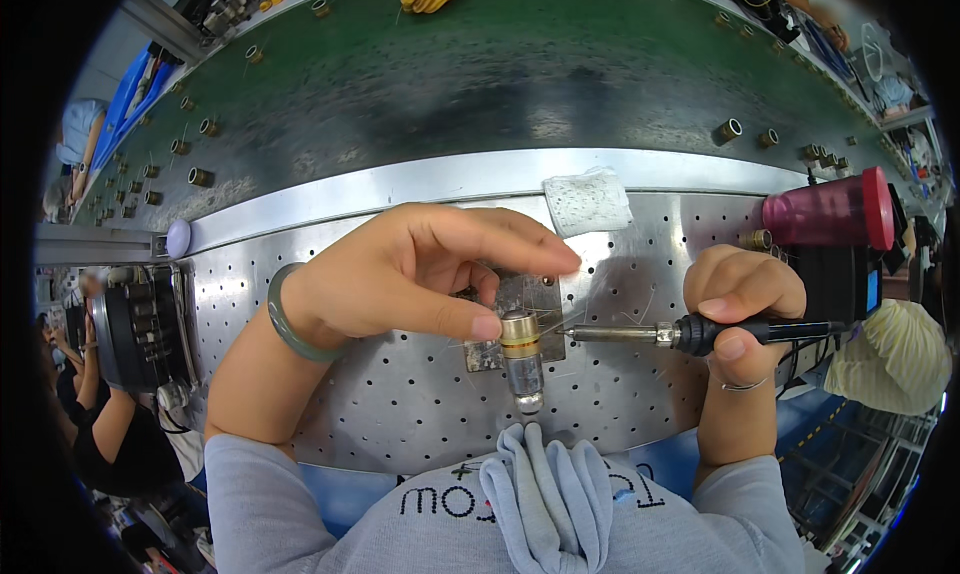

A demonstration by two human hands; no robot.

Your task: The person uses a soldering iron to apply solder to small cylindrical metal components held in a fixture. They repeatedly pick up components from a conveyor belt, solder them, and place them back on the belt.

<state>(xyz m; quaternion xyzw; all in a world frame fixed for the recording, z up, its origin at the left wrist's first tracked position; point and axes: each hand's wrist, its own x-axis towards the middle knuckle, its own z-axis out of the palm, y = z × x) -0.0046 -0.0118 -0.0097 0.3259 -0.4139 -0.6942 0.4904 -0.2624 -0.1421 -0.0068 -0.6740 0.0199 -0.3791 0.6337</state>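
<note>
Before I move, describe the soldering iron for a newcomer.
Find the perforated metal worktop, then the right hand over it. The soldering iron is the slim tool held there, tip pointing left; its black handle distinguishes it from the gold-topped cylinder.

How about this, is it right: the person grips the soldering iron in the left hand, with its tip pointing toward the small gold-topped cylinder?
Not quite: the head view shows the soldering iron in the right hand, not the left hand. Its tip does point toward the small gold-topped cylinder.
</note>
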